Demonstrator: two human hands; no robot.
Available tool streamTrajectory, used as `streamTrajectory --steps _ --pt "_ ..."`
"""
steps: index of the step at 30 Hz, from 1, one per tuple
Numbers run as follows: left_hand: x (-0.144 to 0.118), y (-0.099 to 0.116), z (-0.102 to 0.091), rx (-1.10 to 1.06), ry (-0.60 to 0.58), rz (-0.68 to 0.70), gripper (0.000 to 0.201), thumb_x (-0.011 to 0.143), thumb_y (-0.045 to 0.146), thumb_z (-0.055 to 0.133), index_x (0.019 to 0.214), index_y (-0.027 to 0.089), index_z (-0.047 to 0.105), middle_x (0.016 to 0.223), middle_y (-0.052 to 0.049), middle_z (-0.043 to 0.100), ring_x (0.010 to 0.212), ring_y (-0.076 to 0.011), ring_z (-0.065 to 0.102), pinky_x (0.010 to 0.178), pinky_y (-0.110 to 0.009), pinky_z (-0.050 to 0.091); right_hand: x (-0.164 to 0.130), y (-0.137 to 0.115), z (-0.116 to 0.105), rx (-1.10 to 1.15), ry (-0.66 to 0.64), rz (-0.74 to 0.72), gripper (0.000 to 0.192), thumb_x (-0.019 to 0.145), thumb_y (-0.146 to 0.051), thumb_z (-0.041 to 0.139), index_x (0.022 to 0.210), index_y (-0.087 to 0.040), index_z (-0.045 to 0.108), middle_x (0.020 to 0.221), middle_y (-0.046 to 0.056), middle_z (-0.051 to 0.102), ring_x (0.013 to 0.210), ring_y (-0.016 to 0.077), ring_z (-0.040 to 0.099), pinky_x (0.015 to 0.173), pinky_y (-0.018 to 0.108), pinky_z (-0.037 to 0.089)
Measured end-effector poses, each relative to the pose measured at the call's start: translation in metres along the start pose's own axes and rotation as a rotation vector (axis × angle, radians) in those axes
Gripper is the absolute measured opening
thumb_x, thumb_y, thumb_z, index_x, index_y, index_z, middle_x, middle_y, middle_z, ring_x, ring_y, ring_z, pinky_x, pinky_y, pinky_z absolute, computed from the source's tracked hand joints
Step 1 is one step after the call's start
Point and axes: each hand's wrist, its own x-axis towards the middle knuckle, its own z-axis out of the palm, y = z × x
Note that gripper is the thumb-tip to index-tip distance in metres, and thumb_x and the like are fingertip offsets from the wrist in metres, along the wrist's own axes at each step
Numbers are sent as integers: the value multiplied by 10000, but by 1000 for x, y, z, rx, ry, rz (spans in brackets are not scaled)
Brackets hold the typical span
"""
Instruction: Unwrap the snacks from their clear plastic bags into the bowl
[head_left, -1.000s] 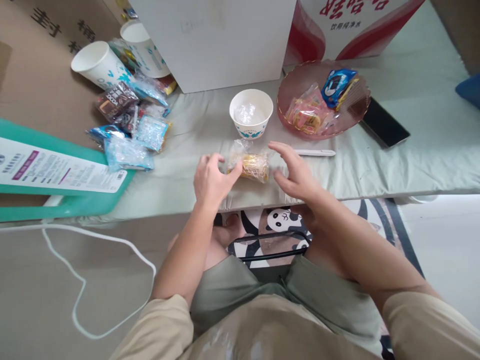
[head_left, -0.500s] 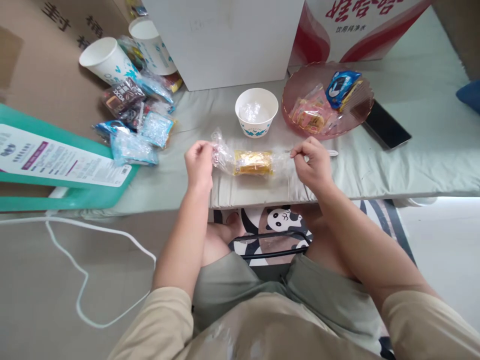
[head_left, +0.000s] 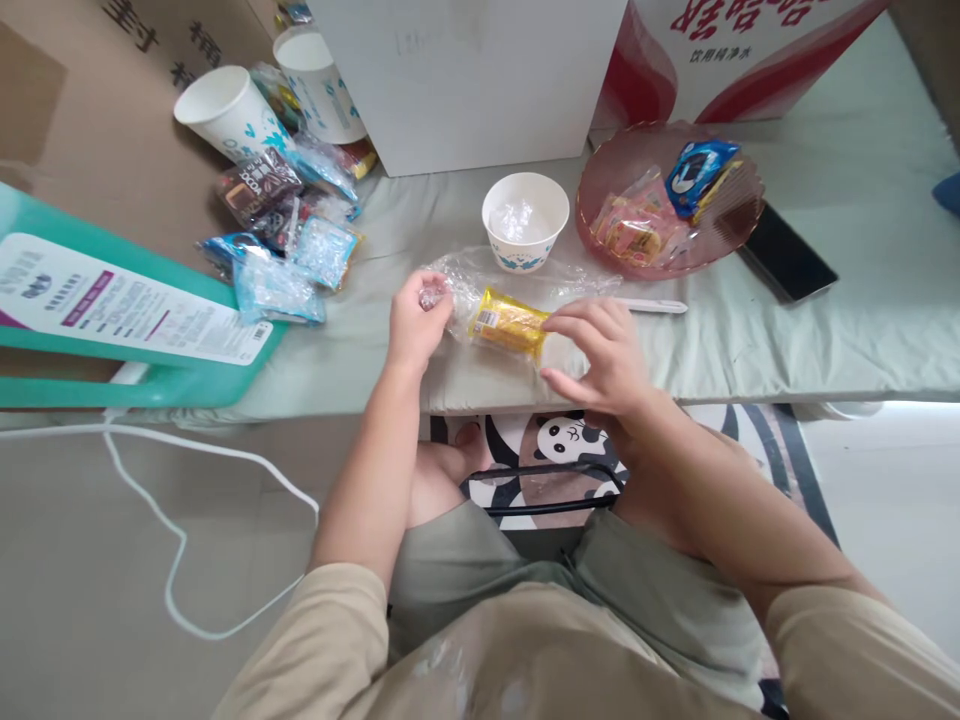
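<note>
A yellow snack bar (head_left: pixel 506 323) lies inside a clear plastic wrapper (head_left: pixel 517 275) on the pale green mat (head_left: pixel 750 340). My left hand (head_left: pixel 416 325) pinches the wrapper's left end. My right hand (head_left: pixel 600 350) rests its fingers on the bar's right end, gripping it through the plastic. Just behind stands a white paper bowl (head_left: pixel 525 215) with crumpled clear plastic in it. To its right sits a pink glass dish (head_left: pixel 667 200) holding wrapped snacks, one of them blue.
A pile of snack packets (head_left: pixel 289 235) and two paper cups (head_left: pixel 232 110) lie at the left. A white box (head_left: pixel 469 80), a red-white carton (head_left: pixel 720 45), a black phone (head_left: pixel 787 262), a white stick (head_left: pixel 649 306), a teal box (head_left: pixel 112 320) and a white cable (head_left: pixel 172 520) surround the area.
Both hands first reached to the bar, then pulled the wrapper's two ends apart. Now the right hand has shifted from the wrapper's end onto the bar, and the wrapper has spread wide.
</note>
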Motion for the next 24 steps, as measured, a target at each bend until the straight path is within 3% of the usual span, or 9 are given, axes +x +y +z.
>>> streamTrajectory --steps 3,5,9,14,15,17,19,21,24 --pt "6 3 -5 -19 57 -19 177 663 62 648 776 196 662 792 3 643 664 -114 597 601 -216 466 -1 -4 10 -65 -93 32 344 907 -439 609 1200 -271 676 1144 96 674 1032 284 569 949 450 406" --pt "9 5 -12 -61 103 -76 146 666 60 605 722 193 625 740 8 620 653 -108 612 582 -204 448 -3 -4 12 -89 -70 43 205 947 -314 562 1070 -278 722 1050 80 683 964 253 566 911 420 396" --pt "14 8 -20 -232 167 -160 115 675 95 584 669 197 530 725 11 615 662 -96 637 597 -185 470 -7 -9 6 -68 -22 -11 250 968 -228 515 865 -282 736 916 45 698 862 200 575 875 392 361" --pt "18 10 -20 -292 172 -265 150 757 308 697 777 224 574 767 6 637 614 -104 624 534 -194 454 -12 -23 -6 39 -411 -61 262 954 -395 545 1065 -282 754 821 34 734 703 174 593 697 339 347" --pt "17 11 -20 -249 155 -275 209 759 374 731 800 228 587 772 4 641 598 -108 617 518 -201 442 -12 -24 -7 54 -442 -21 295 963 -422 526 1091 -278 750 784 30 730 660 169 583 657 328 341" --pt "12 15 -19 -116 82 -291 305 734 457 784 796 218 604 742 -7 643 566 -119 596 493 -214 418 -8 -24 -8 62 -345 86 320 991 -402 474 1076 -260 747 804 40 740 659 173 596 638 320 369" --pt "4 20 -18 38 -29 -332 310 715 439 808 738 193 620 687 -22 639 552 -132 582 478 -221 398 1 -21 -6 52 -152 128 302 981 -356 482 1098 -235 733 976 83 757 821 215 652 738 347 449" --pt "-6 24 -15 142 -134 -378 256 714 371 797 683 178 632 661 -35 643 574 -143 587 483 -220 404 14 -17 0 38 -61 96 354 928 -351 565 1237 -220 677 1219 131 711 1067 286 643 899 414 479" --pt "-17 29 -8 111 -250 -399 189 703 304 771 653 177 639 694 -30 649 665 -147 612 546 -213 476 31 -11 10 8 -196 124 585 834 -354 681 1393 -220 572 1365 149 639 1201 348 596 980 482 467"
